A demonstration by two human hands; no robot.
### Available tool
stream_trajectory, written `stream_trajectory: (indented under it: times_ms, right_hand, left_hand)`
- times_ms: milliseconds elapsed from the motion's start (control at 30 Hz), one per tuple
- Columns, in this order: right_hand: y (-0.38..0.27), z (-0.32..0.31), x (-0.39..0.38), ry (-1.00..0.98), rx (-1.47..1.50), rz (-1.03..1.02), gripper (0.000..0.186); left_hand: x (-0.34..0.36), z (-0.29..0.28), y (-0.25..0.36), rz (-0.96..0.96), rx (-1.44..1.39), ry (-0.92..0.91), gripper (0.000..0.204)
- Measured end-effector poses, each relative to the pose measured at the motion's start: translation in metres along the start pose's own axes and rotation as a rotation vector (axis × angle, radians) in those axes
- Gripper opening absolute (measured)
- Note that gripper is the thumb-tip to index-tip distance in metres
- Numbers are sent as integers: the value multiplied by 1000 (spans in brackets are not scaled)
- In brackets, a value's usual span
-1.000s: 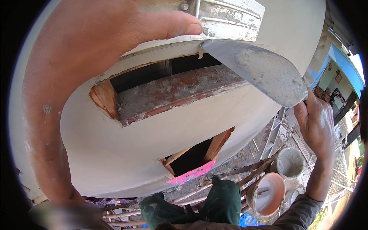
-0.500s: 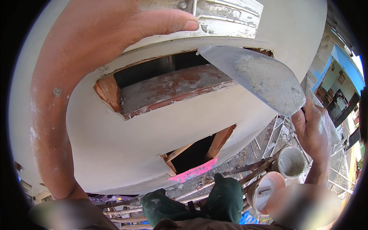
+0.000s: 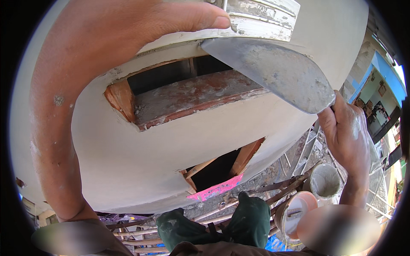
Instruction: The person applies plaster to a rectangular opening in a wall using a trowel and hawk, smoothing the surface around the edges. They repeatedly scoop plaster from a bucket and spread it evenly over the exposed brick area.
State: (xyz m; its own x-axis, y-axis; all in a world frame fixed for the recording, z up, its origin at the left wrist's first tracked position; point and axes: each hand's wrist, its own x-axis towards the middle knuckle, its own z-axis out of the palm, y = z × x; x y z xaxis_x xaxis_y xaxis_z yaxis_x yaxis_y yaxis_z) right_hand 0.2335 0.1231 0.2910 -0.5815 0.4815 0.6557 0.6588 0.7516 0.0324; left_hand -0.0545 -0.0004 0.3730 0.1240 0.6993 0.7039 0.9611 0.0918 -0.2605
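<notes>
My left hand (image 3: 171,18) reaches up across the top left, its thumb lying along a worn white slatted board (image 3: 265,23) held against the wall. Its other fingers are out of sight. In my right hand (image 3: 348,134) is a broad pointed metal trowel (image 3: 277,70), smeared with grey mortar, gripped at its heel end; its handle is hidden. The blade slants up to the left, its tip just under the board and in front of the upper window opening (image 3: 158,81). A wooden sill (image 3: 196,97) coated with mortar runs below that opening.
A smooth plastered wall (image 3: 128,162) fills the middle, with a smaller wood-framed opening (image 3: 215,170) lower down. Bamboo poles (image 3: 141,242) lie by my legs. At the lower right are a mortar-caked bucket (image 3: 325,181) and an orange-rimmed bucket (image 3: 308,196).
The trowel has moved up and left, its tip now close beneath the board. My right hand has risen with it. My left hand and the board have shifted slightly right and up in view.
</notes>
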Motion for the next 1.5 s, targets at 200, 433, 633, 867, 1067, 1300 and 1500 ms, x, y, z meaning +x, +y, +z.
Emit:
stream_trajectory:
  times_ms: [200,433,633,867,1067,1300,1500]
  right_hand:
    - [39,-12,0,-107,-104,76,30]
    - [79,-27,-24,-155,-96,326,30]
    - [76,8,-32,-139,137,-90,38]
    - [40,78,44,325,128,-401,28]
    - [8,96,88,367,144,-424,34]
    - [3,98,98,362,167,-415,35]
    - [6,102,101,397,198,-412,32]
  left_hand:
    - [-1,-1,-3,-32,4,-5,49]
    - [-2,-8,-8,-102,4,-22,49]
    - [7,-4,1,-126,11,-80,49]
    - [4,-4,5,-127,-7,-36,51]
    - [4,-5,3,-107,-65,-63,49]
    - [6,-7,6,-92,-112,-96,42]
    - [4,-8,1,-120,-56,-104,38]
